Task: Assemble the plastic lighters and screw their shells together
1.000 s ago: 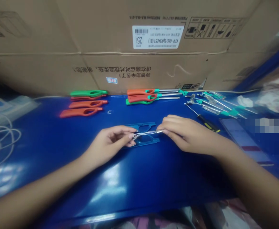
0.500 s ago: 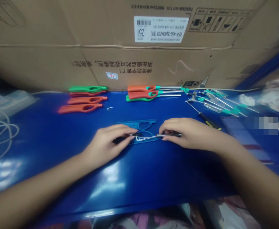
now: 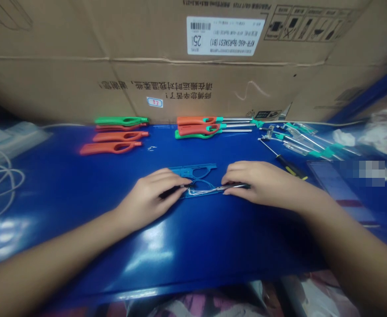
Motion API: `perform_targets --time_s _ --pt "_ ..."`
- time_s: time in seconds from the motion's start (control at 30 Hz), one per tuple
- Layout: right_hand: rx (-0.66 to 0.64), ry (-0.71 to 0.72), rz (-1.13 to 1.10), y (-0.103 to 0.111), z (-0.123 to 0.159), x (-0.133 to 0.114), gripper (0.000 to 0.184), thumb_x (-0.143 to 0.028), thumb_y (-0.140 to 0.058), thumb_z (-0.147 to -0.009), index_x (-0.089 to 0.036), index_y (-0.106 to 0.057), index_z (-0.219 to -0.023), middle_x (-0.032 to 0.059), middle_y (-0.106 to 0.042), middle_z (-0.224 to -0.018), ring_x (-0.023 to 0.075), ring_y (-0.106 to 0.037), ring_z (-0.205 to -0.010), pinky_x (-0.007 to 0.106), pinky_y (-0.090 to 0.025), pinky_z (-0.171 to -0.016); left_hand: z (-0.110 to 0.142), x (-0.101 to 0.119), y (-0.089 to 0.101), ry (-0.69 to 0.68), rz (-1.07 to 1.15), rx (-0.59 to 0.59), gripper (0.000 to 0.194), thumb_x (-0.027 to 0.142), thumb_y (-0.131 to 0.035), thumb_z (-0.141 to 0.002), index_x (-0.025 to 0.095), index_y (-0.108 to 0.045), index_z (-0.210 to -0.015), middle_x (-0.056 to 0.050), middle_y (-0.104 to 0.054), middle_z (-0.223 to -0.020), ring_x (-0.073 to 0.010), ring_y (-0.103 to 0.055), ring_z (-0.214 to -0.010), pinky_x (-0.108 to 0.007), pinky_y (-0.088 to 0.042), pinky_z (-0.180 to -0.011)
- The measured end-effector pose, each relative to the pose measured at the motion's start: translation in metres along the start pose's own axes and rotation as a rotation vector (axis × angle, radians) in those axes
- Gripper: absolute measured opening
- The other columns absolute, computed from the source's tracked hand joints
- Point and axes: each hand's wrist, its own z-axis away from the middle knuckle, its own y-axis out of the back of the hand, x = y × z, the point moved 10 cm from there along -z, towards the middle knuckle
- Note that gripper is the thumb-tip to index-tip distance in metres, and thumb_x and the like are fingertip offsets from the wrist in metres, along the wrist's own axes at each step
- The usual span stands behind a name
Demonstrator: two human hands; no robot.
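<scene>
In the middle of the table, my left hand pinches a small dark part with white wires running from it. The wires lead right to a metal tube, gripped between the fingers and thumb of my right hand. Beneath the wires lies one blue lighter handle half, its left end hidden by my left fingers. The other blue handle half lies just behind it, hollow side up. Whether the tube rests in the front half's end I cannot tell.
Red, orange and green handles lie at back left, by tiny pins. Lighters with metal tubes lie at back centre. On the right are tube assemblies, a screwdriver and a phone-like slab. Cardboard stands behind.
My right hand and the tube's outer end have tipped slightly, with the tube now slanting a little more against the blue half. My left hand keeps its pinch; the view has shifted slightly.
</scene>
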Motion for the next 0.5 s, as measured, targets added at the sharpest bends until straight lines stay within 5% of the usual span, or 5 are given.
perform_targets --time_s 0.5 --pt "0.085 0.028 -0.023 -0.0010 -0.0055 -0.0093 0.017 -0.023 -0.056 -0.098 -0.019 -0.071 -0.091 0.0039 -0.070 -0.091 0.0192 -0.061 -0.088 0.033 -0.045 -0.077 -0.0004 0.0011 0.0012 0.011 -0.001 0.016 0.021 0.020 -0.060 -0.096 0.020 -0.072 -0.113 -0.006 -0.078 -0.102 -0.0181 -0.072 -0.093 -0.031 -0.058 -0.086"
